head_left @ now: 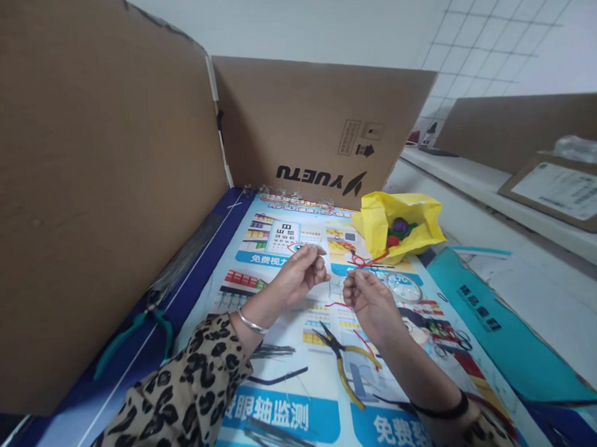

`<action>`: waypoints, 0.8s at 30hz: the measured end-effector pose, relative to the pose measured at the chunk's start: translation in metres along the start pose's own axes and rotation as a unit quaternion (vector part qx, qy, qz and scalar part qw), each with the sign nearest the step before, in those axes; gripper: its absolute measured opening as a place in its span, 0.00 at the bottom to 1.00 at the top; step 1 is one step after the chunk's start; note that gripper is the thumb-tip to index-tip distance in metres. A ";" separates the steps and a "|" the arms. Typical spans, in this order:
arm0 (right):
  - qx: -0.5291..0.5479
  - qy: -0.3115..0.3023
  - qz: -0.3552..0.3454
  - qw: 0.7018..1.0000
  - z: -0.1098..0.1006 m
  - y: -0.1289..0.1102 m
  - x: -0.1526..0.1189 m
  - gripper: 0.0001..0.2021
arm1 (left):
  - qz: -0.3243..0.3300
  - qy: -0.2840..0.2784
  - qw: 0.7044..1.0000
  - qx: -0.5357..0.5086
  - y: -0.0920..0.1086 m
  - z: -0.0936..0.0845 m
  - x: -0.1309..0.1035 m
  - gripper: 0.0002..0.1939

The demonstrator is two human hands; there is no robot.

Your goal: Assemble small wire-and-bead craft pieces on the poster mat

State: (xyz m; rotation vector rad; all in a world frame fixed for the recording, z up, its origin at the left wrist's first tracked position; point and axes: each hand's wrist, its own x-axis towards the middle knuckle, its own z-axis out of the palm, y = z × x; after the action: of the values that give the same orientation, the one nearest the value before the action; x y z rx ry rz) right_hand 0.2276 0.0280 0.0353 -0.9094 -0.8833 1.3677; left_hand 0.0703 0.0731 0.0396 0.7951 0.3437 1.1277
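Observation:
My left hand (304, 274) is raised over the printed mat with thumb and fingers pinched together. What it pinches is too fine to make out. Close by on the right, my right hand (370, 303) is also closed in a pinch, its fingertips a short gap from the left ones. Red string (364, 263) shows just above the right fingertips, and further red strands appear beside and below that hand; whether the fingers grip it I cannot tell. Below the hands lie yellow-handled pliers (341, 354), jaws parted. A round clear dish (404, 287) of small shiny pieces is right of the right hand.
A yellow bag (378, 222) holding coloured balls stands at the back right. Cardboard panels (313, 116) wall the left and back. Teal-handled pliers (167, 330) and thin wires (190, 252) lie at left; more wire bundles (282, 441) are in front. Small scissors (463, 339) lie at right.

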 end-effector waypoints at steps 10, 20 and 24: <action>0.001 0.003 0.017 1.000 -0.004 0.004 0.000 0.09 | -0.027 -0.043 0.998 -0.038 -0.010 -0.013 0.002 0.09; -0.049 -0.002 -0.004 0.999 -0.008 0.006 0.002 0.10 | -0.057 -0.016 0.998 -0.011 -0.016 -0.021 0.002 0.10; -0.055 -0.022 -0.013 0.998 -0.005 0.006 0.001 0.11 | -0.050 -0.018 0.999 0.001 -0.017 -0.020 0.002 0.10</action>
State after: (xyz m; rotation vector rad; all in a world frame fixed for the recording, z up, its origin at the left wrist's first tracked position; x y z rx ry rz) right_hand 0.2298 0.0290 0.0276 -0.9517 -1.0087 1.3314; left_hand 0.0705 0.0790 0.0141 0.7915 0.3500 1.0189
